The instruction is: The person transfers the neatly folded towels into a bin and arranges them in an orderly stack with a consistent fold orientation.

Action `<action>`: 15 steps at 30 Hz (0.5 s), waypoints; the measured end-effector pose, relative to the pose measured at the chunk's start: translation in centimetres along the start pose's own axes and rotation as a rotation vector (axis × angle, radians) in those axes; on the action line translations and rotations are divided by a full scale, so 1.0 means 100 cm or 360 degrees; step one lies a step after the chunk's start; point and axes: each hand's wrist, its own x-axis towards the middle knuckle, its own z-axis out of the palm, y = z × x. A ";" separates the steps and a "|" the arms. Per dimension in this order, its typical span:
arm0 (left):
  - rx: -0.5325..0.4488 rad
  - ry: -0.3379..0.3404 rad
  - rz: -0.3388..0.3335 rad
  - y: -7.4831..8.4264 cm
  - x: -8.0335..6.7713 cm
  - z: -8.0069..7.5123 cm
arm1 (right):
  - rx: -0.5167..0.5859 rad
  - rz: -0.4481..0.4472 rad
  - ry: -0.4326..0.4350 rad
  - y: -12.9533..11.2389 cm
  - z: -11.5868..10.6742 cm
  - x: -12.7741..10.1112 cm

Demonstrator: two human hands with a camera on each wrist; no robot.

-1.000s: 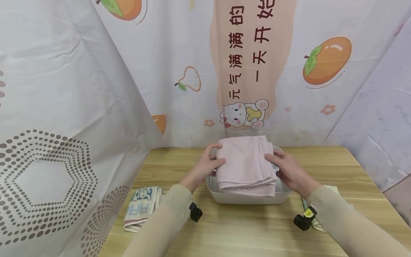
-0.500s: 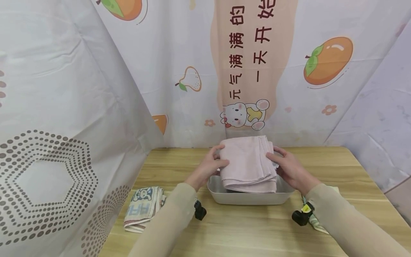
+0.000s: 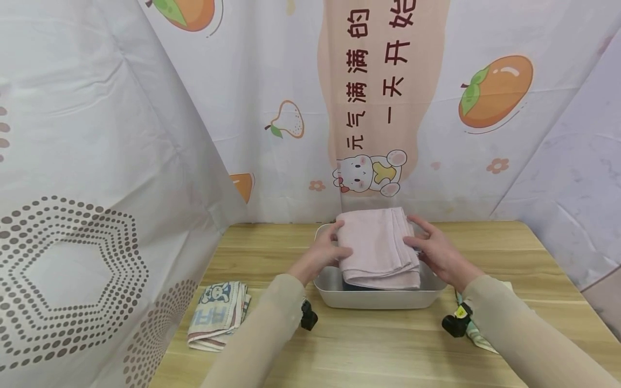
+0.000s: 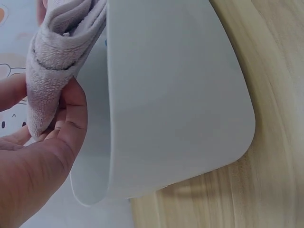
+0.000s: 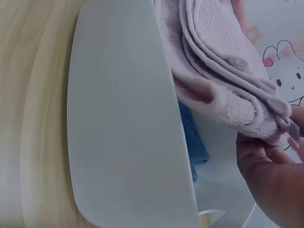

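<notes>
A folded pink towel (image 3: 373, 242) is held between both hands over a whitish bin (image 3: 378, 299). My left hand (image 3: 322, 253) grips its left side, thumb on the upper face and fingers underneath; the left wrist view shows those fingers curled beneath the towel's folds (image 4: 52, 61). At the opposite side my right hand (image 3: 436, 253) pinches the layered edge, close to a small tag (image 5: 294, 130). Inside the bin lies a blue cloth (image 5: 192, 142), mostly hidden under the towel. The towel's lower part overlaps the bin's opening in the head view.
A folded towel with a bear pattern (image 3: 215, 315) lies on the wooden table (image 3: 368, 350) at left. Partly behind the right forearm is a green and cream cloth (image 3: 477, 328). A printed curtain (image 3: 271, 70) hangs behind the table's far edge.
The pink towel has shifted slightly right and sits a little smaller in view over the bin. Both hands keep hold; the left has moved right with it.
</notes>
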 end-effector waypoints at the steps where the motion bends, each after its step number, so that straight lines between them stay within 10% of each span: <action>1: 0.0007 -0.0001 -0.0002 0.000 0.000 0.001 | -0.0019 -0.0002 -0.0009 0.000 0.000 0.000; 15: 0.0130 -0.0030 -0.0054 -0.013 0.001 0.010 | -0.0357 0.0003 -0.0025 0.011 -0.006 0.005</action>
